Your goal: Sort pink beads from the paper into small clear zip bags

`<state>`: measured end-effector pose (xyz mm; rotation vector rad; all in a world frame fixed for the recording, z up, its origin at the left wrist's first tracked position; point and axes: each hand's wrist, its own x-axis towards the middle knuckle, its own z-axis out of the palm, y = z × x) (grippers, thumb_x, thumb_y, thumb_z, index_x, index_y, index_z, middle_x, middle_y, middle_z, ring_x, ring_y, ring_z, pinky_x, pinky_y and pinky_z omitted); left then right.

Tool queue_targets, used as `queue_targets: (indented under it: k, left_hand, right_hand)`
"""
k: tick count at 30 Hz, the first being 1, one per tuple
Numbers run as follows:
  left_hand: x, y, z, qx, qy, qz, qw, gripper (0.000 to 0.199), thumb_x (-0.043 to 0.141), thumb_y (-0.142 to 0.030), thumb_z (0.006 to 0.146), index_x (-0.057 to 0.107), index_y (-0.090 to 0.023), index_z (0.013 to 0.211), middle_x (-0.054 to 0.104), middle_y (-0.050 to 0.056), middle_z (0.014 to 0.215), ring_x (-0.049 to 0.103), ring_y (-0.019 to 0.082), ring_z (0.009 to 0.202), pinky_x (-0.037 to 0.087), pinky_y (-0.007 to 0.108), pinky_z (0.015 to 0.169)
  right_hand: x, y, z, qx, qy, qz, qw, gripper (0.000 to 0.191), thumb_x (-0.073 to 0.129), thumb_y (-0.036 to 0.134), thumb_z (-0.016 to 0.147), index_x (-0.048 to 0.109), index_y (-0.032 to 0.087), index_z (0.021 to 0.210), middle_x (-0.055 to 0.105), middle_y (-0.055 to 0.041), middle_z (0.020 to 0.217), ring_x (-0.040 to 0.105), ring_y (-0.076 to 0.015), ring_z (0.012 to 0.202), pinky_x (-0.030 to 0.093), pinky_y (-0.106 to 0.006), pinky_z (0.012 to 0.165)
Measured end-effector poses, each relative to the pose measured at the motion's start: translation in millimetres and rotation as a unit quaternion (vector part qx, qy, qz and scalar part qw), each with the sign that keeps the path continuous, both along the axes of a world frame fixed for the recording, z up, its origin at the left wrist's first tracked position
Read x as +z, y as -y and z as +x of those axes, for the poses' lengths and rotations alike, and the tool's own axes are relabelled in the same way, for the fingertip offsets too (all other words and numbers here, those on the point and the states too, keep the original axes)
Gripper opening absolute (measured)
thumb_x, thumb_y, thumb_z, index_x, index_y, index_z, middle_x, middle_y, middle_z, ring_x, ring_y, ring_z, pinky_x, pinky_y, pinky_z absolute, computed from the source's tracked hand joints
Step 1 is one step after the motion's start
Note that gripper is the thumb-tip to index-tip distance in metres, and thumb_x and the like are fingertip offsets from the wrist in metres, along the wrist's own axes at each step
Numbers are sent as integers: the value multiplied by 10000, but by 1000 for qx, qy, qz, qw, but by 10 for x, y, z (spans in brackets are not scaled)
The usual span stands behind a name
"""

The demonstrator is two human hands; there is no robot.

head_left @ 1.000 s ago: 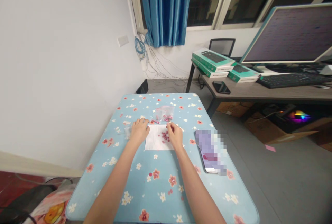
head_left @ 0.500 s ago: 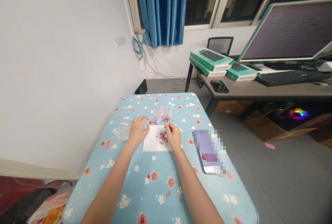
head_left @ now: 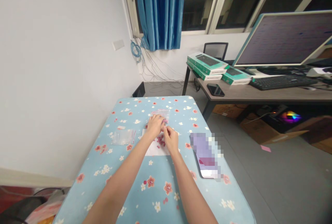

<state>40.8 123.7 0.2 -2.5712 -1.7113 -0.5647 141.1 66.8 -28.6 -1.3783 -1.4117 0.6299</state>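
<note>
My left hand (head_left: 155, 126) reaches over the top of a white sheet of paper (head_left: 155, 151), its fingertips close to my right hand (head_left: 170, 139). The fingers of both hands are drawn together; whatever sits between them is too small to make out. Small dark pink pieces (head_left: 160, 141) lie in a loose pile on the paper between the hands. Just behind my left hand is a clear plastic bag (head_left: 164, 113), with more pink pieces by it, partly covered by the fingers. Another clear bag (head_left: 124, 137) lies flat on the left.
A flowered blue cloth (head_left: 137, 168) covers the small table. At its right edge lies a phone (head_left: 206, 158) with a blurred screen. Beyond, a desk (head_left: 238, 93) carries green boxes (head_left: 207, 64), a black phone (head_left: 215, 89), a keyboard (head_left: 282, 82) and a monitor (head_left: 285, 40).
My left hand has moved right, from beside the left bag to my right hand, uncovering that bag. My right hand stays over the paper's right side. The camera view has shifted slightly.
</note>
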Motion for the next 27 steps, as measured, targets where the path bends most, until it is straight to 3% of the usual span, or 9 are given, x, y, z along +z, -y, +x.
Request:
queue_targets:
  k: [6,10,12,13,17,19,22,27]
  left_hand:
    - [68,61,2,14,29,30,999,251,398,-215,903,646,-195,932,628,74,1033,499,230,1000,366,374,866]
    - [171,129,-101,44,227,77,970,171,455,-229,874,622,-199,891,653,61,971,545,216,963,391,371,882]
    - [222,197,-187,63,385,54,919,137,481,-266,859,596,-193,869,661,58,895,588,199,900,436,351,843]
    - [239,243,-236,70,471,22,879,137,492,-296,851,577,-190,862,662,55,863,609,187,857,464,334,801]
    - [204,490,-428,119,718,-136,672,243,577,-389,773,519,-191,901,665,33,812,640,148,691,519,258,583]
    - [133,619,-498,143,763,-169,607,283,634,-378,723,514,-191,898,661,17,787,631,124,627,512,225,517]
    - [7,766,-550,159,785,-192,568,306,675,-356,693,515,-180,884,671,20,764,623,104,572,506,200,485]
    - [-132,858,-552,157,778,-209,571,353,713,-370,658,527,-168,881,668,12,721,633,104,572,515,193,495]
  right_hand:
    - [-14,-9,-3,-1,4,-7,1000,388,368,429,901,536,202,633,500,26,534,464,-138,545,296,-245,562]
    - [-21,-8,-6,-9,10,-6,1000,416,359,454,901,528,203,616,495,25,524,456,-137,536,302,-245,559]
    - [-21,-3,-5,-14,6,-7,1000,412,363,464,897,533,203,628,494,29,527,458,-134,533,307,-243,558]
    - [-19,0,-3,-16,2,-9,1000,401,368,466,894,542,203,646,496,31,530,460,-131,531,310,-240,557]
    - [32,20,6,-25,-14,-12,1000,353,400,462,875,579,199,722,525,31,571,457,-121,532,324,-230,548]
    - [85,35,8,-2,-33,-11,999,341,419,465,865,597,195,755,540,26,600,450,-115,530,336,-229,549]
    - [166,67,2,87,-100,-32,991,369,436,495,849,596,184,733,522,23,591,429,-106,500,350,-228,520]
    - [228,164,-33,208,-169,-94,959,342,526,487,792,623,166,728,517,17,574,422,-93,472,339,-212,450]
